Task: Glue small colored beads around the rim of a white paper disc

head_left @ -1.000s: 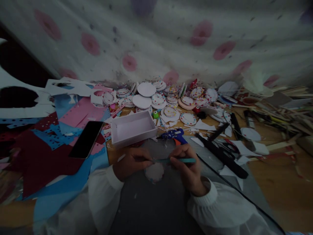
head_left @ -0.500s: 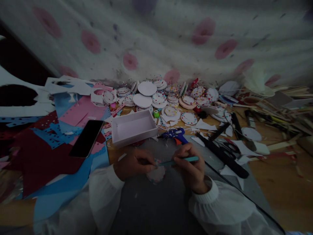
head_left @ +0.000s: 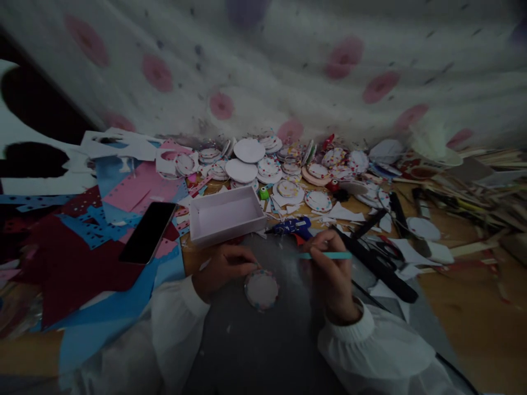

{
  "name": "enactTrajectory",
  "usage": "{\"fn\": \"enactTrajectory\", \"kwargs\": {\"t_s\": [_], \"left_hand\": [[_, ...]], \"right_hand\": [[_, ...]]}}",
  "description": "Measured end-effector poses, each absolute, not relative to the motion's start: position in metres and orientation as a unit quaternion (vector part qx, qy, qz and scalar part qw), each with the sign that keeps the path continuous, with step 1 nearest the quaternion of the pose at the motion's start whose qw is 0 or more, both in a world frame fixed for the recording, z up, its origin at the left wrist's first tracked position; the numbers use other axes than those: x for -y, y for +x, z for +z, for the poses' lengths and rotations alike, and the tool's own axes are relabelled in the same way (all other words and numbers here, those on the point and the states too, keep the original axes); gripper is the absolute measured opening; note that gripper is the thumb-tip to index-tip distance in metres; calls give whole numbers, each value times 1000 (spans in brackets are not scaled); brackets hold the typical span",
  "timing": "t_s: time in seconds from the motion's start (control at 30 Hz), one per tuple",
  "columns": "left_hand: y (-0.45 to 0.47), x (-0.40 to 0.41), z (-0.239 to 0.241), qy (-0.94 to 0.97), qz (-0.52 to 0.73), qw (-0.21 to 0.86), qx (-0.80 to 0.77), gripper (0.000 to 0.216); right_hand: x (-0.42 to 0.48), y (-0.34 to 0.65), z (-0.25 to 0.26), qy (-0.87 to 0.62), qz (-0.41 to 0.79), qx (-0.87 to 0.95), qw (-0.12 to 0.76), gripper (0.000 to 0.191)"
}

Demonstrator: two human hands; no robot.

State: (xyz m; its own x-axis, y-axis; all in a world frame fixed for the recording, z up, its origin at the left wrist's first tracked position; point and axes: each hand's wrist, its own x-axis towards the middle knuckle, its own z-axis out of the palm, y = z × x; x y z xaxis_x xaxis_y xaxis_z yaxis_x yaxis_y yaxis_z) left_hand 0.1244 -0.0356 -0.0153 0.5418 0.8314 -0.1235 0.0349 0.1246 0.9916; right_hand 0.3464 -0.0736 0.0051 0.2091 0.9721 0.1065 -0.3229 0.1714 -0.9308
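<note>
A small round white disc point(head_left: 262, 289), its rim dotted with red and blue, lies on the dark grey mat point(head_left: 255, 351). My left hand point(head_left: 224, 270) is closed, with thumb and forefinger pinched at the disc's upper left edge. To the right, my right hand point(head_left: 330, 269) is raised off the mat, its fingers wrapped round a slim teal tool point(head_left: 337, 255) held almost level. The tool's tip is blurred and points left, apart from the disc. Behind the right hand lies a blue glue gun point(head_left: 291, 226).
A white open box point(head_left: 226, 215) stands behind my left hand. Left are a black phone point(head_left: 149, 231) and coloured sheets point(head_left: 88, 269). Decorated discs point(head_left: 288, 189) are heaped along the curtain point(head_left: 263, 66). At right lie a long black bar point(head_left: 376, 266), scissors point(head_left: 389, 249) and wooden strips point(head_left: 477, 241).
My right hand has drawn the teal tool away from the disc, to the right and slightly up. My left hand stays at the disc's edge, and more of the disc shows.
</note>
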Motion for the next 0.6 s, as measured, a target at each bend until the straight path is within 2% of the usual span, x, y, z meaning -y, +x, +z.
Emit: {"fn": "enactTrajectory", "kwargs": {"t_s": [0.13, 0.37, 0.6], "left_hand": [[128, 35, -11, 581, 289, 645, -404, 12], [129, 36, -10, 569, 272, 660, -410, 16], [128, 35, -9, 586, 255, 646, -418, 14]], "right_hand": [[82, 339, 1, -410, 512, 459, 600, 15], [83, 339, 1, -392, 484, 547, 560, 12], [84, 337, -2, -384, 491, 557, 549, 10]]}}
